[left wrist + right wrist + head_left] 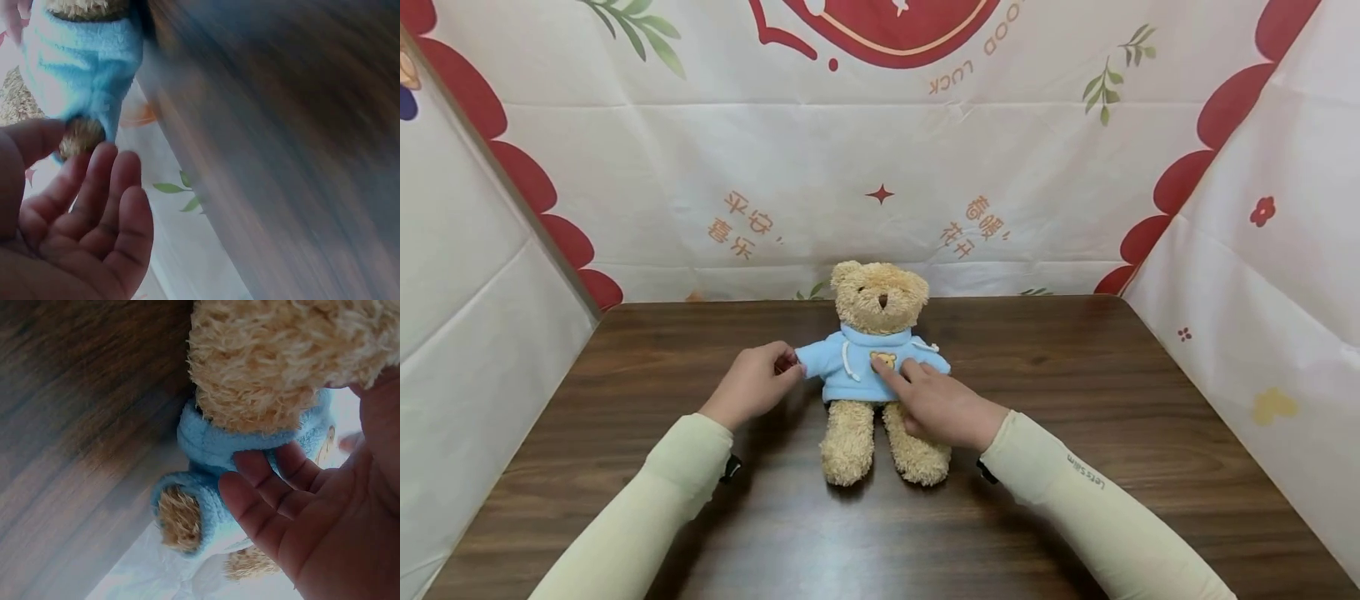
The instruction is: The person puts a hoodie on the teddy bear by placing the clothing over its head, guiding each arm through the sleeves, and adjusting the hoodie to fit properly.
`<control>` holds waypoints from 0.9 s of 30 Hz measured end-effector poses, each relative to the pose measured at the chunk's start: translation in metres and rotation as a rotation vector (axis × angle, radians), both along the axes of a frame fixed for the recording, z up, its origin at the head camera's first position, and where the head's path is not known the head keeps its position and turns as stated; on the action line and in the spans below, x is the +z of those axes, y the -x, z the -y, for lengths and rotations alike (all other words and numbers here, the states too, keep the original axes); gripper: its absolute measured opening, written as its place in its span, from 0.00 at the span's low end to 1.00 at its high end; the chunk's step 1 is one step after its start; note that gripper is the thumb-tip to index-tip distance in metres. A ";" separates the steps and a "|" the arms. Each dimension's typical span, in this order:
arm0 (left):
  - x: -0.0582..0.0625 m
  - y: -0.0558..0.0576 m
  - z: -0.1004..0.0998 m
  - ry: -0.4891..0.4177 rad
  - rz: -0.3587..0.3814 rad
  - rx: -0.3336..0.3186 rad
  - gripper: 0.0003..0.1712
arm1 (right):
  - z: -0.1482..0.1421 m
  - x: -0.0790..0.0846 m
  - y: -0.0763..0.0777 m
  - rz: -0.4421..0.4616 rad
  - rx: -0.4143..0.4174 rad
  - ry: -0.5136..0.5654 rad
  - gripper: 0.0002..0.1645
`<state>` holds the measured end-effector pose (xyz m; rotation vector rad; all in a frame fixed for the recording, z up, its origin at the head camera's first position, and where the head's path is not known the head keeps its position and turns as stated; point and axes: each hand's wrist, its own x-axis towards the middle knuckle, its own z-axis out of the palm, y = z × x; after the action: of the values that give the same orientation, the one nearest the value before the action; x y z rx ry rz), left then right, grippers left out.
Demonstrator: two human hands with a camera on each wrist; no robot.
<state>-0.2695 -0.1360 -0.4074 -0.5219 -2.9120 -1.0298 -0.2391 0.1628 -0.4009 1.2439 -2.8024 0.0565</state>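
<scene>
A light-brown teddy bear (848, 442) in a pale blue hoodie (850, 383) with white drawstrings sits upright on the table, facing me. My left hand (756, 385) pinches the end of the bear's arm on the left side between thumb and fingers. In the left wrist view, the furry paw (84, 134) shows between the thumb and index finger. With its index finger stretched out, my right hand (947, 404) touches the small bear-face patch (883, 358) on the chest. Its other fingers (250, 503) lie loosely against the hoodie's side in the right wrist view.
The brown wood-grain table (1060, 358) spreads out on both sides of the bear. Close behind the bear hangs a white printed cloth (880, 150) with red scalloped borders. More white cloth (1285, 250) walls in the left and right sides.
</scene>
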 end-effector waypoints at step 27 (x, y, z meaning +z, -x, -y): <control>0.018 0.024 0.001 0.026 -0.133 0.043 0.04 | 0.009 0.005 0.004 0.185 -0.079 -0.072 0.51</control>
<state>-0.2934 -0.1366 -0.3893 -0.5052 -2.8104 -0.9158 -0.2435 0.1534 -0.3957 1.1996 -3.0347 0.0700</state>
